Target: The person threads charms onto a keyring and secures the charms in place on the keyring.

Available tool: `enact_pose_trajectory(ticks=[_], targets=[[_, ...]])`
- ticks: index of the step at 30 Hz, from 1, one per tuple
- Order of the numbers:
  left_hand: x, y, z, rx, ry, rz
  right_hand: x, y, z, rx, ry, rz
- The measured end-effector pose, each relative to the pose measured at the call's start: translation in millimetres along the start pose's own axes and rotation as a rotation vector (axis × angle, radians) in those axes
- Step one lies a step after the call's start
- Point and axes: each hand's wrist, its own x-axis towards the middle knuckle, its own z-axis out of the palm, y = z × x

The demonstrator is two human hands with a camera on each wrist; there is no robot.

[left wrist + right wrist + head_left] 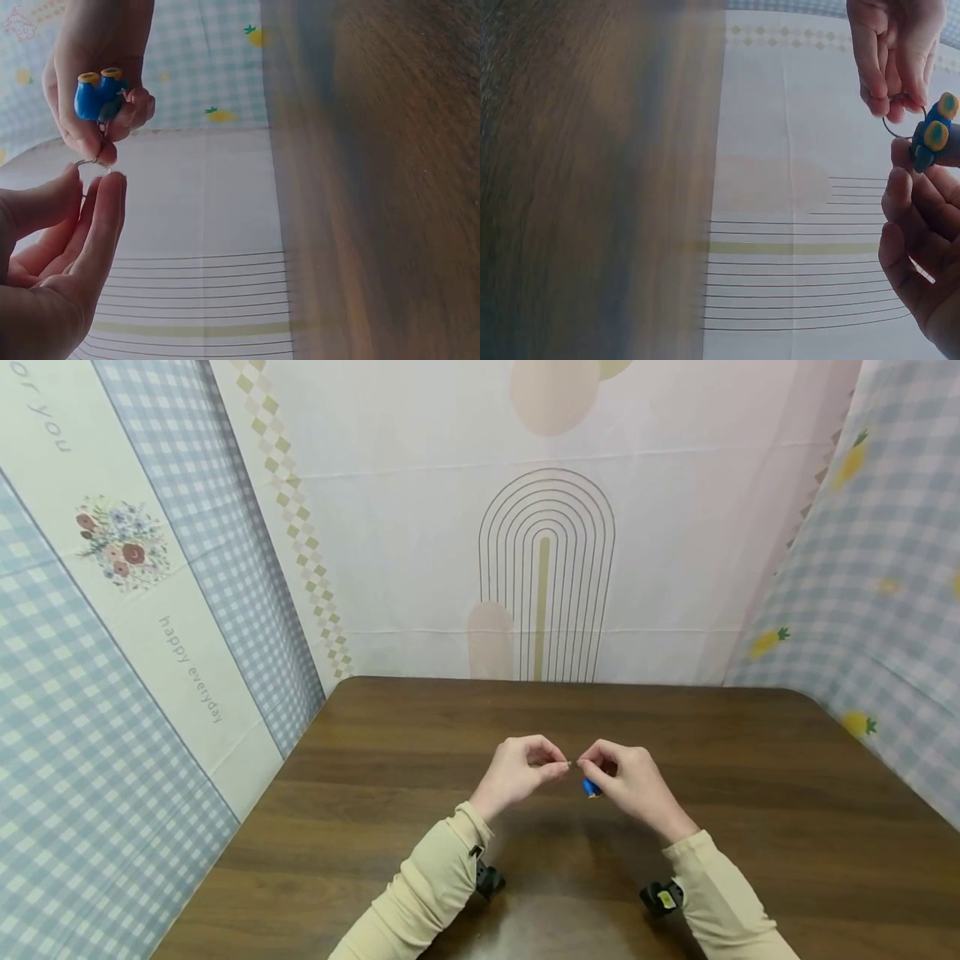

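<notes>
A thin metal key ring [889,130] spans the small gap between the two hands, held above the table. My left hand [525,771] pinches one side of it between thumb and fingertips. On the other side, my right hand [628,779] pinches the ring near its join with a small charm. That charm [100,97] is blue with two yellow-rimmed round ends, like tiny binoculars, and hangs by the right fingers. In the head view the charm [592,788] shows just under the right fingertips, and the ring is mostly hidden by fingers.
Both hands are over a dark brown wooden table [360,827]. Behind it hangs a pale printed cloth [405,552], with checked cloths at the left [45,677] and right [900,610]. Each wrist wears a small black camera, one of them on the left sleeve [489,881].
</notes>
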Motion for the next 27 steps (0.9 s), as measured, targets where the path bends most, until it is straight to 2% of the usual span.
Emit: enact_pose_trajectory(ticks=[9, 14, 21, 27], targets=[[2.9, -0.6, 3.1, 0.075, 0.047, 0.004, 2.0, 3.5, 3.8, 0.039, 0.032, 0.022], [4.5, -1.7, 5.9, 0.082, 0.056, 0.01, 3.5, 6.3, 4.6, 0.05, 0.039, 0.038], [4.4, -2.0, 7.2, 0.101, 0.069, 0.024, 4.3, 6.0, 4.9, 0.05, 0.05, 0.016], [2.8, 1.5, 7.6, 0.084, 0.058, 0.026, 3.6, 5.8, 4.1, 0.048, 0.069, 0.024]])
